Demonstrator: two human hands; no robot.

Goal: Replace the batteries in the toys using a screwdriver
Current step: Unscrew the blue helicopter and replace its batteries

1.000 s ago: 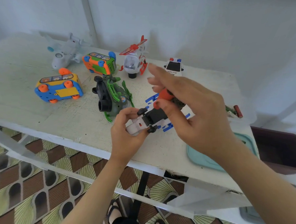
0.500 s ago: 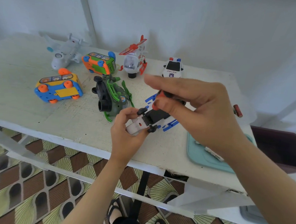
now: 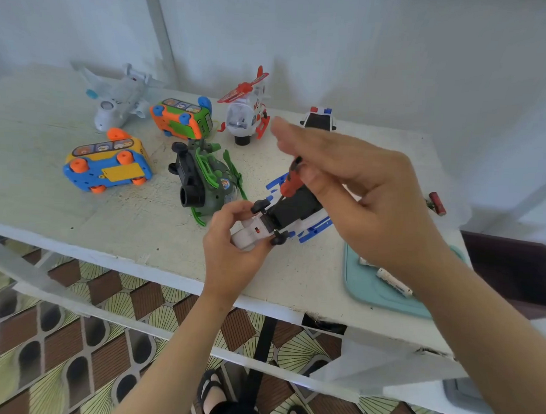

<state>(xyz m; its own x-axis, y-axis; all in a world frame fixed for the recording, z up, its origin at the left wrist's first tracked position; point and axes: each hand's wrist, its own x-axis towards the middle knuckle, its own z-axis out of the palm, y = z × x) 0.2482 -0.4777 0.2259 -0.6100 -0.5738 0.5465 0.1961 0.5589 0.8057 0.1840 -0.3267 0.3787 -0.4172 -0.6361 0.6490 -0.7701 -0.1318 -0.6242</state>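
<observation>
belly up, so the screw can be reached

i hold the white and blue toy (image 3: 254, 234) turned over, low above the front edge of the counter (image 3: 44, 201). i think the battery door is in its black belly, so the belly must face me. my left hand (image 3: 231, 249) is wrapped round the white end of the toy so that it cannot roll when i turn. my right hand (image 3: 370, 196) comes from above the toy and pinches the red handle of the screwdriver (image 3: 290, 181) between thumb and fingers; the forefinger is stretched out and blurred. the tool stands steep over the belly, but its tip is too small to see. the toy has a white body, a dark flat underside, small black wheels and blue skids that stick out on both sides. right of the toy lies a teal tray (image 3: 355, 293) with batteries (image 3: 394, 282), near for the change. just behind the toy, to its left, lies a green helicopter (image 3: 209, 187).
</observation>
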